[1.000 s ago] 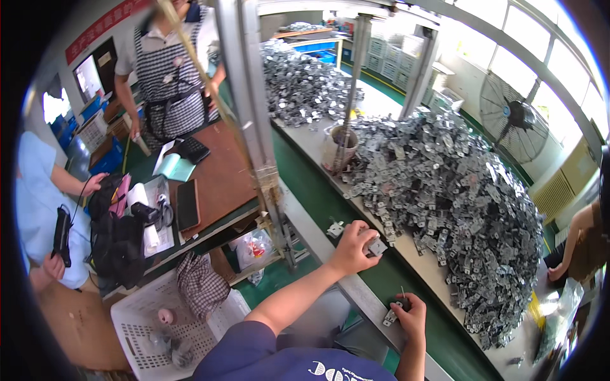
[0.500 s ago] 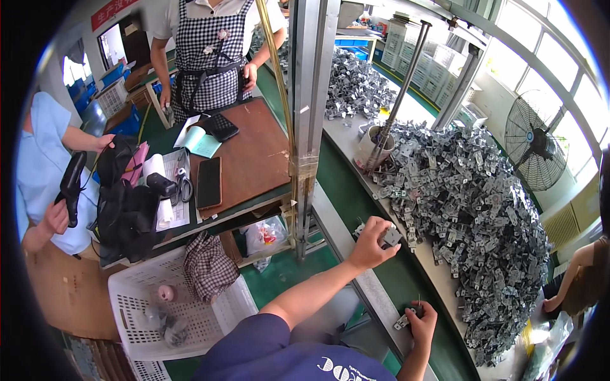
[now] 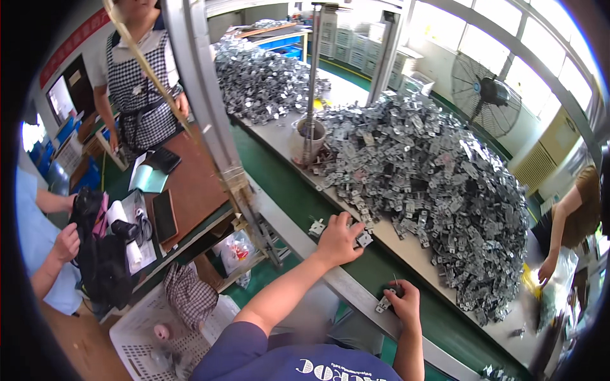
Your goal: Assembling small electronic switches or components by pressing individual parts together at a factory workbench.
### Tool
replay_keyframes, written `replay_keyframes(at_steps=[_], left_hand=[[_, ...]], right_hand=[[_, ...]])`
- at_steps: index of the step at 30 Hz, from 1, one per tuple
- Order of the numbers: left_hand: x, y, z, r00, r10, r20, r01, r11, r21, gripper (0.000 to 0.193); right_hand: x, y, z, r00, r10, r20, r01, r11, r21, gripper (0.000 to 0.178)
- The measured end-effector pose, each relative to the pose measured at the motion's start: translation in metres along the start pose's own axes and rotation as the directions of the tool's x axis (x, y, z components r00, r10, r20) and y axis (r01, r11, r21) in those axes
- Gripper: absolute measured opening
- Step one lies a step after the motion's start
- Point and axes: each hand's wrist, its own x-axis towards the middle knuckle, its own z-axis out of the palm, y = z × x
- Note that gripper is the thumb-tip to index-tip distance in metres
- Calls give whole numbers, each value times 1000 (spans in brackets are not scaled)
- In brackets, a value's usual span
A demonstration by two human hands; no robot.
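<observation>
My left hand [image 3: 340, 240] is closed, its fingertips on a small grey metal part [image 3: 364, 239], low over the green belt [image 3: 286, 184]. Just past its knuckles lies another small metal part [image 3: 316, 227] on the belt. Closer to my body, my right hand [image 3: 406, 303] is closed around a small dark object with a thin pin sticking up. A light metal piece [image 3: 383, 304] shows at its fingertips; whether it is joined to the dark object I cannot tell. A large heap of stamped metal parts [image 3: 426, 184] covers the bench beyond the belt.
A metal post [image 3: 210, 82] rises left of the belt. A bucket [image 3: 308, 141] stands by the heap. At left are a brown-topped table [image 3: 197, 184] and a white basket [image 3: 136, 330]. Two people stand there; another person's hand [image 3: 548, 270] is at right.
My view has turned toward the right. My left hand has lowered the metal part from a raised position toward the belt. The right hand keeps its grip.
</observation>
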Motion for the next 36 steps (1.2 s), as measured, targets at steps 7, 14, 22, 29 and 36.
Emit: replay_keyframes(at_steps=[7, 14, 22, 29, 36], left_hand=[[5, 2, 4, 999, 25, 32, -26, 999, 28, 45], [3, -3, -25, 979, -50, -196, -32, 918, -394, 43], [-54, -70, -157, 867, -176, -466, 9, 940, -340, 56], [-83, -166, -227, 705, -193, -682, 302, 952, 43, 45], [-65, -199, -219, 790, -488, -371, 603, 508, 615, 61]], right_hand=[[-2, -9, 5, 991, -67, -115, 61, 997, -56, 23], [-2, -8, 3, 985, -127, -114, 115, 988, -105, 23], [1, -9, 0, 981, -185, -53, 176, 973, -147, 21], [1, 0, 3, 979, -202, -36, 186, 950, -250, 19], [1, 4, 3, 972, -226, -65, 199, 937, -288, 19]])
